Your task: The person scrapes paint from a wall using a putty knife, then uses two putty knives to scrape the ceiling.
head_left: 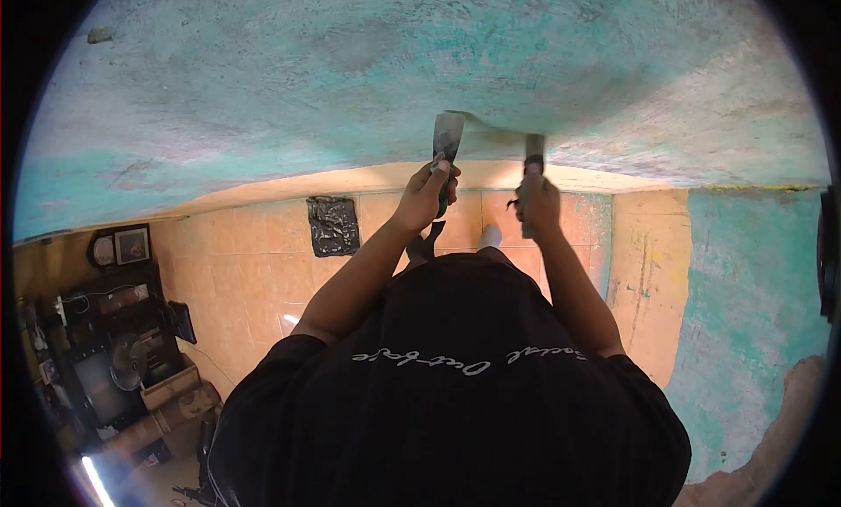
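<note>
A wall with worn turquoise and grey paint (350,95) fills the upper part of the head view. My left hand (427,191) is wrapped round the handle of a wide-bladed scraper (448,132), whose flat metal blade points up at the wall. To its right, my right hand (538,202) grips a second, narrower scraper (535,145). That blade is blurred and also points toward the wall. Whether either blade touches the paint is hard to tell.
Below the wall lies an orange tiled floor (254,262) with a black crumpled sheet (334,226). Shelving, a fan (129,361) and a framed picture (132,244) stand at the left. Another turquoise wall (745,305) is at the right.
</note>
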The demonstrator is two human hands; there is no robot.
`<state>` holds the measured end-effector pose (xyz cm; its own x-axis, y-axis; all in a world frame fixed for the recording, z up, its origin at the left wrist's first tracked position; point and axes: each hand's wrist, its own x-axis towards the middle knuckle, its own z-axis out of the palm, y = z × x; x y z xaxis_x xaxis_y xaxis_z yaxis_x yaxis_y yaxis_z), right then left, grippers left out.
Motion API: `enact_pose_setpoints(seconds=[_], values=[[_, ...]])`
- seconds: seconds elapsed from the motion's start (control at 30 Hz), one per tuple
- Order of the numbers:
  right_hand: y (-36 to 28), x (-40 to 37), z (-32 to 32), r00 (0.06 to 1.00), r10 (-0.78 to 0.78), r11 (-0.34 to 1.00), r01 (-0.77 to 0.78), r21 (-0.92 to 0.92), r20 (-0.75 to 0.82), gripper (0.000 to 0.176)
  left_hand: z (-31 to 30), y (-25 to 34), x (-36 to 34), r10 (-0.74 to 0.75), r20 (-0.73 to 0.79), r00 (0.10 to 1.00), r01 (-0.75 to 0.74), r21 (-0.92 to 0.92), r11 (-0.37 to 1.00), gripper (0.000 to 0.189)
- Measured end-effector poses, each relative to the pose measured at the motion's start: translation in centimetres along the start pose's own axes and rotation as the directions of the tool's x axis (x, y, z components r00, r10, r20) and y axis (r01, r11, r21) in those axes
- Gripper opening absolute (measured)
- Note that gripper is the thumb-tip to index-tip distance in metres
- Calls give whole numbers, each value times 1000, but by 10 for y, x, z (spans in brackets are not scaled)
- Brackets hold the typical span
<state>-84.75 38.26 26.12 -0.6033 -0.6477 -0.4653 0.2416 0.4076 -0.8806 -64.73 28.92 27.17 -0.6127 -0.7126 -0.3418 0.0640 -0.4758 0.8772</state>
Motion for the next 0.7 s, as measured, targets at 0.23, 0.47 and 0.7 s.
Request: enact_pose_setpoints(seconds=[0.23,0.47,0.7], values=[[-74,-3,-17,965,-263,918,254,306,-12,47,0,-7,3,-40,-30,999,40,25,999,36],[-2,-3,-8,992,109,982,-118,148,67,45,7,-13,8,-51,-16,999,51,44,998,30],[-33,0,-37,994,-77,990,67,126,71,47,18,-14,19,-53,-25,998,56,143,988,28]])
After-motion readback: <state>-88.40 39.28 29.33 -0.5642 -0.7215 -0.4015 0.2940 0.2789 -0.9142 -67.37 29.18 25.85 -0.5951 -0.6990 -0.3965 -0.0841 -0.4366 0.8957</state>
